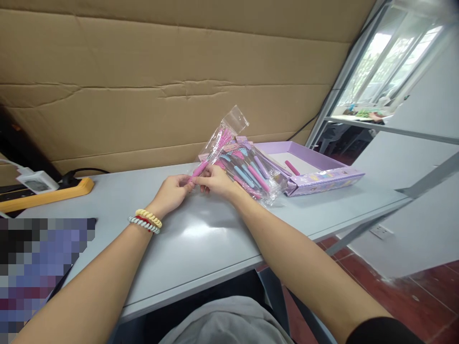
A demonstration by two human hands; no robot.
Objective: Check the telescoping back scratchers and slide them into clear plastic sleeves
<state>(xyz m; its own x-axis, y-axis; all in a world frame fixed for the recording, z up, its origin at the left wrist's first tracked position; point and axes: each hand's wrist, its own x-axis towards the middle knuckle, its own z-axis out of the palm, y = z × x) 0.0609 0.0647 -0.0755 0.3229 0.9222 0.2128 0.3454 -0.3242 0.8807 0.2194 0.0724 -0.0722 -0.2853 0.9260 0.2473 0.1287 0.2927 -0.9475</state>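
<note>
In the head view, the left hand (174, 192) and right hand (218, 180) are pinching the lower part of a pink-handled stick (200, 169), its upper end sitting in a clear plastic bag (235, 119) above the grey table (204, 248). Loosening fingertips could be letting the slick film slip; a pile of bagged sticks (251, 169) is crowding the right, before an open purple box (324, 180). Open tabletop is stretching between the forearms to the near edge

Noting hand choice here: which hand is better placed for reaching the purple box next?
Likely the right hand: it is nearer the purple box, while the left hand pinches the pink handle farther away.
</note>
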